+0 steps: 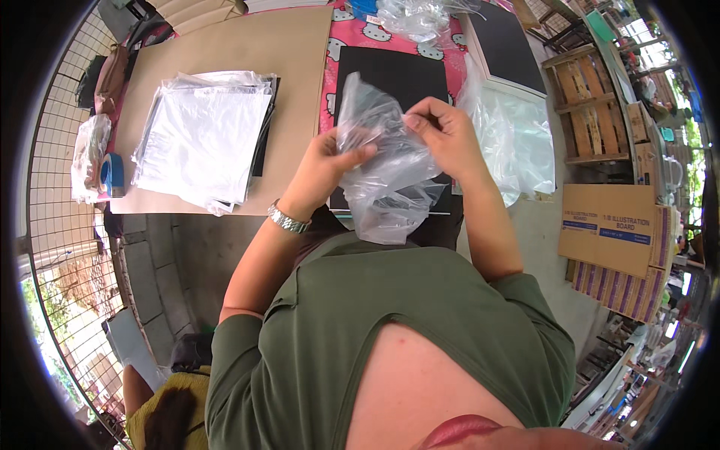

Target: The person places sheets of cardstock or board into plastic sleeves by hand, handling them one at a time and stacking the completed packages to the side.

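Note:
Both my hands hold a crumpled clear plastic bag (386,176) in front of my body, above the table edge. My left hand (334,163), with a metal watch on its wrist, has its thumb across the bag and its fingers behind the film. At the bag's right side, my right hand (442,135) pinches the plastic between thumb and fingers. Beneath the bag lies a black board (390,71), partly covered by the film and my hands. To the left, a stack of plastic-wrapped sheets (202,139) rests on a large brown board (296,82).
More clear plastic bags (517,135) lie at the right, by another black board (510,49). A pink patterned cloth (330,94) covers the table. A blue tape roll (112,175) sits at the left edge. Cardboard boxes (611,225) and a wooden pallet (589,105) stand farther right.

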### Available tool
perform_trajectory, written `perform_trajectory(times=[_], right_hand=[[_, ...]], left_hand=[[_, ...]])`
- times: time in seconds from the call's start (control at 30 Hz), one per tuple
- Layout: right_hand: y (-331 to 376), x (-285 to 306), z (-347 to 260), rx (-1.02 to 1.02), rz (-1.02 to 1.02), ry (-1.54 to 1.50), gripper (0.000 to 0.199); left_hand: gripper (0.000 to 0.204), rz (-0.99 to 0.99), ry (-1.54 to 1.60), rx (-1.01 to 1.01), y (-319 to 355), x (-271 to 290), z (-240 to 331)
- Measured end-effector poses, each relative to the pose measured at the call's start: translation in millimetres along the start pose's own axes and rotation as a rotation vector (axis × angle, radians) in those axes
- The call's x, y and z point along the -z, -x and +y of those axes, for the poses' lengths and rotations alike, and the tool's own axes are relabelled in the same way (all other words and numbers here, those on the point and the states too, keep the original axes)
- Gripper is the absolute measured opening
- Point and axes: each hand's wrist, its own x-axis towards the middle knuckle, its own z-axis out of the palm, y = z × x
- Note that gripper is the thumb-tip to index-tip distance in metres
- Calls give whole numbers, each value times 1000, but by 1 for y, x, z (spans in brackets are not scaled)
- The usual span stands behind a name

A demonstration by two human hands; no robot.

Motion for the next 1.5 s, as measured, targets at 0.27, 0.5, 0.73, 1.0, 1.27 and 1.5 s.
perform_trajectory(times=[0.27,0.5,0.73,1.0,1.27,1.5], right_hand=[[-2,12,10,-63,-46,-168,21],[-15,2,25,68,161,-324,18],[23,30,14,-122,-748,-234,9],[26,63,38,-273,-575,-403,26],[15,80,38,-242,54,-716,26],[12,83,58,-30,-216,-765,17]], left_hand=[[24,125,266,-236,-14,-6,-1],[19,79,188,-73,-4,-29,-4],[15,23,533,-25,3,27,16],[27,31,447,1,11,44,41],[37,-414,-318,304,9,29,26],[37,-263,249,185,2,70,20]])
